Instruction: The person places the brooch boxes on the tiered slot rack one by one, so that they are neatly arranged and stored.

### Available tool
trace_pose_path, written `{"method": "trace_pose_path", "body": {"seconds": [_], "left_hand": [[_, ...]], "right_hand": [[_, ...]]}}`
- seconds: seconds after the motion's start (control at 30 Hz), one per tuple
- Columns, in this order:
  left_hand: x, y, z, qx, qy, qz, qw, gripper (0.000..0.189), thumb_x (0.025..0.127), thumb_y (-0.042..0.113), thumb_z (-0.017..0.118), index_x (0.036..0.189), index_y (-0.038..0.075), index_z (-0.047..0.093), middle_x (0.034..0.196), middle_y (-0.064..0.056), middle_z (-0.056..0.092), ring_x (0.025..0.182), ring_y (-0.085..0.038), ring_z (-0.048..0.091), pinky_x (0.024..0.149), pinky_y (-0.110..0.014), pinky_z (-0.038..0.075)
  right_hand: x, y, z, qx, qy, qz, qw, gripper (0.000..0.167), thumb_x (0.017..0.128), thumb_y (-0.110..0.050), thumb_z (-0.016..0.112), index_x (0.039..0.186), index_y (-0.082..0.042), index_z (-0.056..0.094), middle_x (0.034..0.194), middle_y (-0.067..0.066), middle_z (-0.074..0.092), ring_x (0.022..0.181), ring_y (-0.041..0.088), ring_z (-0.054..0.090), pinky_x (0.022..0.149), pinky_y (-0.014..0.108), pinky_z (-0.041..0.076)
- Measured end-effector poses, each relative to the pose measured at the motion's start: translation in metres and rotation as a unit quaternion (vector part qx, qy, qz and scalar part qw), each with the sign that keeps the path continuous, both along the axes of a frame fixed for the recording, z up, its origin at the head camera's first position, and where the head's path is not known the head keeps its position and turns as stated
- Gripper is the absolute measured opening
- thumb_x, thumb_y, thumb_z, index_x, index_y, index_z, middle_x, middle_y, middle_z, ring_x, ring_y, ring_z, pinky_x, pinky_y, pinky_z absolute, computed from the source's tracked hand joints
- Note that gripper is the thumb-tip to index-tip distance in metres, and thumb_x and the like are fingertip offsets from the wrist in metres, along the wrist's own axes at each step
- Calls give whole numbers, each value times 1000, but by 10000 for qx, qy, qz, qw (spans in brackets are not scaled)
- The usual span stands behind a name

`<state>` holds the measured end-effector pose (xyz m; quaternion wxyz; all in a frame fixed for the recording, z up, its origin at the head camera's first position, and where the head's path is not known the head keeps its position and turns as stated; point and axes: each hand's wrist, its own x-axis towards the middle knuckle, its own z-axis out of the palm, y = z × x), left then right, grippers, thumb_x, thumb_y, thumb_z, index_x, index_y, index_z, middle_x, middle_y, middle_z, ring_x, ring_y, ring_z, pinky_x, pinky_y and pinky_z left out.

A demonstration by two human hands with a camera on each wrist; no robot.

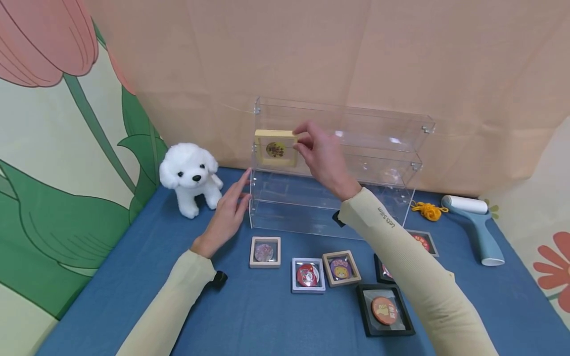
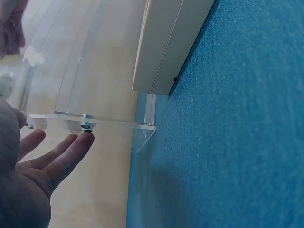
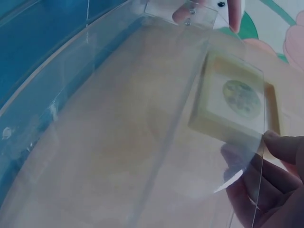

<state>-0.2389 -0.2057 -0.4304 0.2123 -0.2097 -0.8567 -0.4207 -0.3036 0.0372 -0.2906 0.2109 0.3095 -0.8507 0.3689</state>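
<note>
A clear acrylic tiered display stand stands at the back of the blue table. My right hand pinches the right edge of a pale yellow square frame with a round badge inside. The frame is upright at the left end of an upper tier, seen partly through the acrylic. In the right wrist view, thumb and fingers grip one corner of the yellow frame. My left hand, fingers straight, touches the stand's left side. In the left wrist view its fingertips are right by a metal screw.
A white plush dog is left of the stand. Several small badge frames lie in front, among them a pink one, a lilac one and a black one. Orange yarn and a blue-handled lint roller lie right.
</note>
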Motion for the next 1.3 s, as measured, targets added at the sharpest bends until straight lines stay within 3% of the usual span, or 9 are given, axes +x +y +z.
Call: {"method": "trace_pose_path", "body": {"seconds": [0.17,0.47,0.73,1.03,1.2,1.3], "left_hand": [[0,0,0,34,-16,-19,10000,67,107,9,50,163,30,20,142,-15,51,100,-26,65,75,-40,54],[0,0,-1,52,11,-7,10000,67,107,9,49,163,29,20,141,-17,51,100,-28,66,74,-41,53],[0,1,0,88,3,-20,10000,66,107,9,49,163,30,20,141,-16,52,100,-29,66,74,-40,53],[-1,-1,-1,1,72,31,10000,69,107,5,50,163,29,20,140,-18,52,102,-30,66,73,-41,53],[-1,0,-1,-12,68,18,10000,70,106,6,50,163,30,19,140,-17,52,100,-30,66,72,-39,53],[-1,0,-1,-5,81,9,10000,70,106,6,50,163,30,19,141,-17,52,99,-28,66,71,-38,53]], "right_hand": [[1,1,0,224,-172,-123,9995,25,97,-9,69,119,-7,60,121,14,71,102,24,72,76,30,60],[3,3,2,624,-274,-144,9976,24,99,-14,68,121,-9,60,119,14,71,104,24,72,88,37,57],[6,6,4,711,-157,-174,9972,31,99,-16,68,128,-10,60,115,13,73,98,23,73,84,35,59],[8,13,10,387,397,-155,9983,24,98,-12,69,121,-5,65,97,9,75,87,19,72,75,32,59],[10,20,9,280,687,-198,9971,21,98,-11,68,117,-2,67,96,9,74,86,21,69,80,38,58],[13,24,10,214,837,-215,9960,20,98,-11,68,116,-2,68,97,10,73,88,22,68,75,38,57]]}}
